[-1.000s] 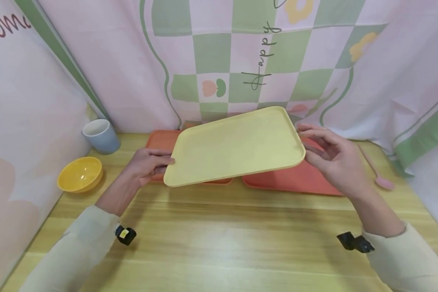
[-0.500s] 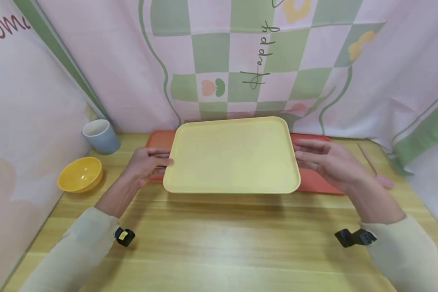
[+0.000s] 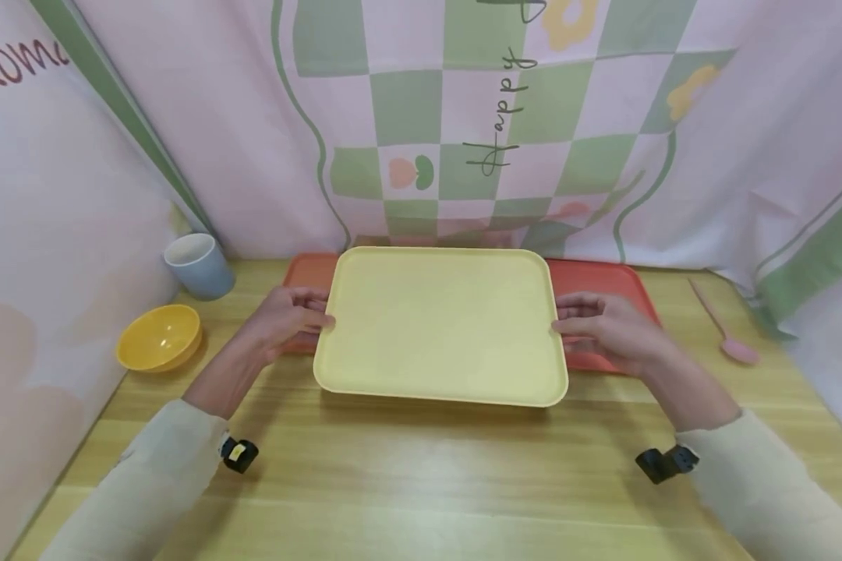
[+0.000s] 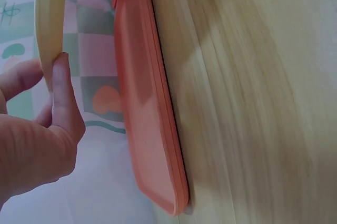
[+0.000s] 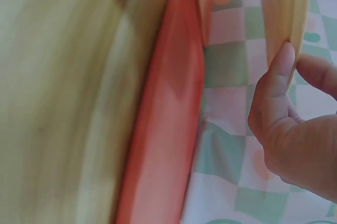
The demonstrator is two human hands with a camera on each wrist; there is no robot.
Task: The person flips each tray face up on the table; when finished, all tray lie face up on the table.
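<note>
A pale yellow rectangular tray (image 3: 440, 323) is held up above the table by both hands. My left hand (image 3: 286, 318) pinches its left short edge, thumb on top. At the opposite short edge, my right hand (image 3: 606, 331) pinches the rim between thumb and fingers. Below and behind it on the table lie an orange tray (image 3: 312, 273) to the left and a red tray (image 3: 596, 276) to the right, both partly covered in the head view. In the left wrist view the orange tray seems stacked, with a doubled rim. The yellow tray stays apart from both.
At the left stand a blue cup (image 3: 199, 266) and a yellow bowl (image 3: 160, 338). A pink spoon (image 3: 737, 351) lies at the right. A patterned cloth (image 3: 407, 109) hangs behind the wooden table (image 3: 421, 483).
The yellow tray has gone from tilted, right end high, to nearly level, and has come lower and nearer. My right hand loosened, shifted down and left, and pinches the edge again.
</note>
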